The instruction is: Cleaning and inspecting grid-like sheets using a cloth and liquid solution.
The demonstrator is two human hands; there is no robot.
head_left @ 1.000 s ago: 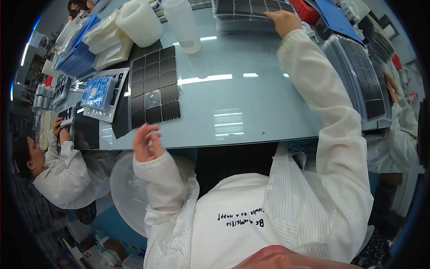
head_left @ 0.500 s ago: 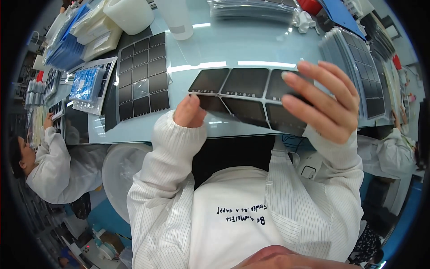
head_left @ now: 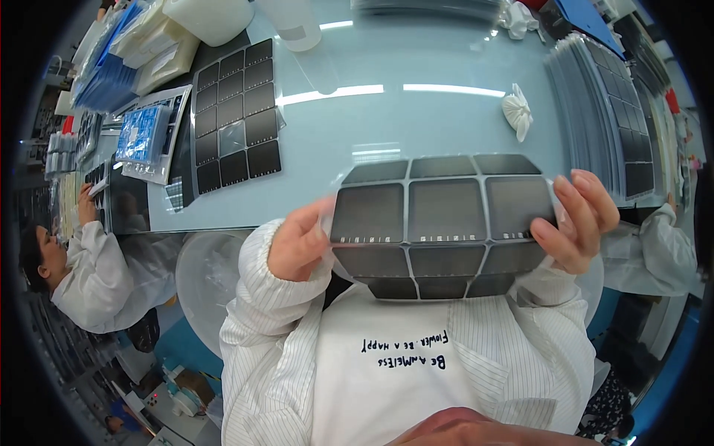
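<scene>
A sheet of dark square panels in a pale grid [head_left: 439, 223] is held up close in front of my chest, above the near edge of the pale blue table [head_left: 416, 119]. My left hand [head_left: 301, 239] pinches its left edge. The sheet's right edge is gripped by my right hand [head_left: 576, 219], fingers curled over the front. Both sleeves are white with thin stripes.
Another sheet of dark squares [head_left: 234, 115] lies at the table's left, beside a blue-topped tray [head_left: 145, 134]. A tall stack of sheets [head_left: 610, 111] fills the right side, with a crumpled white wipe [head_left: 517, 111] nearby. Other people in white coats sit at left [head_left: 89, 267] and right [head_left: 654, 245].
My right hand took a sheet from the far stack and brought it toward me; my left hand took its other edge. The sheet is now closer and more upright.
</scene>
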